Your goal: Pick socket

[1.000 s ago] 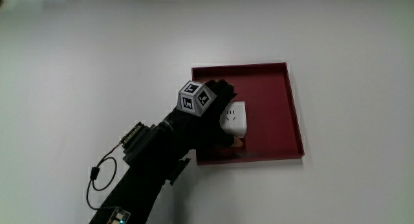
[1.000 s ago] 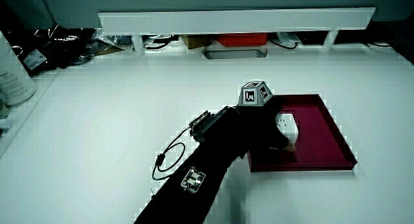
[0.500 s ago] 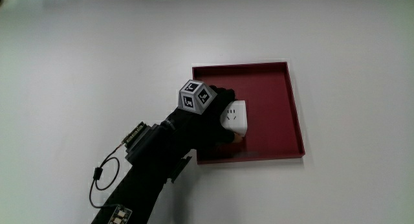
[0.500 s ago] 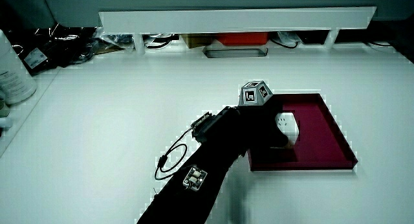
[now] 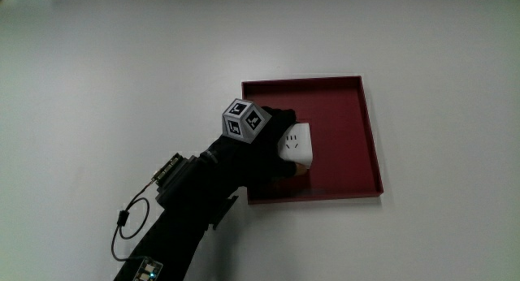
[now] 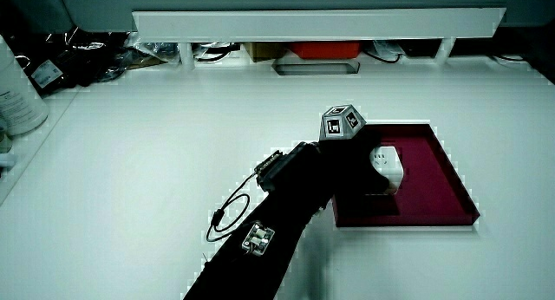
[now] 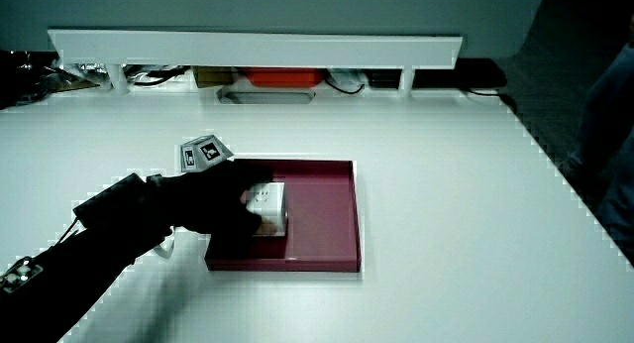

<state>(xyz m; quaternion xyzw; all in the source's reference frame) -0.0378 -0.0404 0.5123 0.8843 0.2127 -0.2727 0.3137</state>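
White and blocky with rounded corners, the socket point(image 5: 295, 144) shows small dark slots on its face; the hand point(image 5: 258, 151) has its fingers wrapped around it inside the red tray point(image 5: 367, 135) on the desk point(image 5: 97, 86).

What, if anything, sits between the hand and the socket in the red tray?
Nothing visible does. The hand is already closed on the white socket inside the red tray, fingers wrapped around its side nearest the forearm. The tray holds nothing else visible, and the table around it shows nothing near the tray.
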